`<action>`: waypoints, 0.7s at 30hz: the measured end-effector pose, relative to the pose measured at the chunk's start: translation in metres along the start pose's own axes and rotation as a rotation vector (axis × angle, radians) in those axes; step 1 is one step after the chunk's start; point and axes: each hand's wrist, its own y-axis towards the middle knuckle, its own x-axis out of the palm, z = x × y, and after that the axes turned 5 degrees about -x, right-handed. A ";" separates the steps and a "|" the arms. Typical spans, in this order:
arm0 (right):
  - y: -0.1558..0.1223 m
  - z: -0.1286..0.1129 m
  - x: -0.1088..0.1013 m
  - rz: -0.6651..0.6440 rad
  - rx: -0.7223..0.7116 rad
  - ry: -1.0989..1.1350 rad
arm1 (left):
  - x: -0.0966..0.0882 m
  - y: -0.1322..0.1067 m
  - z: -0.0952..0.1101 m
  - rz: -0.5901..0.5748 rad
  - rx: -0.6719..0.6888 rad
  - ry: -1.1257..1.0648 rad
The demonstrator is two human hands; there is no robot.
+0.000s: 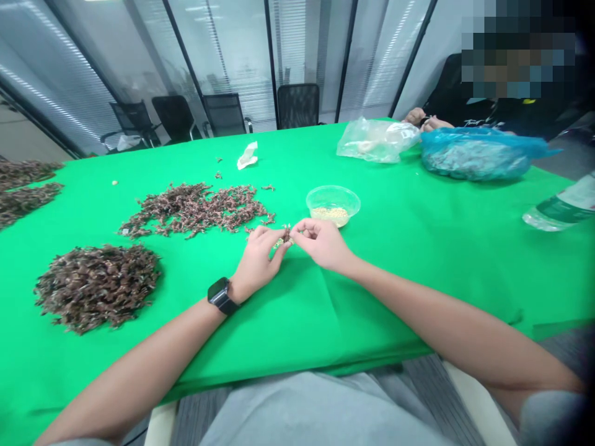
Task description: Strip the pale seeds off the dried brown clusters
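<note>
My left hand (pixel 258 260), with a black watch on its wrist, and my right hand (pixel 320 243) meet over the green tablecloth (pixel 418 266). Both pinch one small brown pod (pixel 286 235) between their fingertips. Just beyond my hands stands a clear plastic bowl (pixel 333 204) with pale seeds in its bottom. A spread-out heap of brown pods (pixel 198 209) lies to the left of the bowl. A denser pile of brown husks (pixel 97 285) sits nearer me at the left.
Another person's hands (pixel 421 119) work at the far right behind a clear plastic bag (pixel 376 140) and a blue bag (pixel 478 152). A plastic bottle (pixel 562 207) lies at the right edge. More brown heaps (pixel 23 186) lie far left. Black chairs stand behind the table.
</note>
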 end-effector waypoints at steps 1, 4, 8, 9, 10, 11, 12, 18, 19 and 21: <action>0.001 -0.001 -0.001 -0.020 0.083 0.095 | -0.002 0.001 -0.001 -0.011 0.032 0.043; 0.005 -0.004 -0.005 -0.118 0.328 0.375 | -0.005 0.002 -0.004 -0.037 0.102 0.115; 0.007 -0.004 -0.008 -0.165 0.326 0.388 | -0.003 0.001 -0.004 -0.002 0.044 -0.022; 0.007 -0.003 -0.008 -0.142 0.268 0.321 | -0.002 0.001 -0.002 0.004 0.015 -0.072; 0.006 -0.002 -0.007 -0.116 0.196 0.242 | -0.001 0.000 -0.001 0.008 -0.013 -0.115; 0.006 -0.001 -0.007 -0.088 0.118 0.160 | 0.000 0.000 0.001 0.009 -0.041 -0.150; 0.005 0.000 -0.006 -0.062 0.042 0.087 | 0.000 -0.001 0.003 0.006 -0.069 -0.178; 0.003 0.006 -0.005 0.031 -0.183 -0.110 | 0.000 0.001 0.011 -0.046 -0.241 -0.318; 0.003 0.006 -0.006 0.039 -0.201 -0.131 | 0.000 0.001 0.012 -0.054 -0.261 -0.343; 0.003 0.007 -0.006 0.043 -0.238 -0.176 | 0.000 0.001 0.012 -0.061 -0.294 -0.393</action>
